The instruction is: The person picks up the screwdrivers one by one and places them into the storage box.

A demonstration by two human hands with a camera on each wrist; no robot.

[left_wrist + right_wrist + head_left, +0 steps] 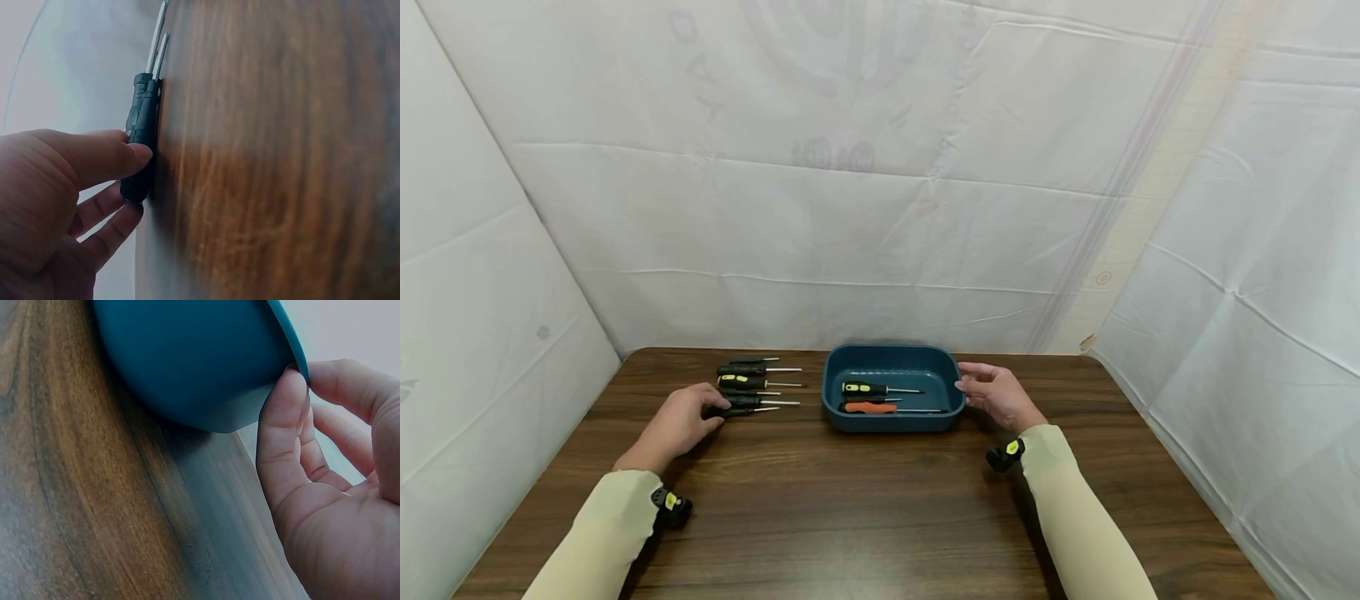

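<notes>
The nearest screwdriver (741,410) in a row on the surface (865,500) is pinched at its handle by the left hand (679,423). The right hand (996,396) pinches the tray (891,421) rim, two screwdrivers inside.

Only faint, seemingly mirrored print on the white backdrop sheet (820,150), not legible.

Left hand (679,423) low, fingers (119,153) curled, pinching; right hand (997,394) forward, thumb and fingers (284,419) pinching.
</notes>
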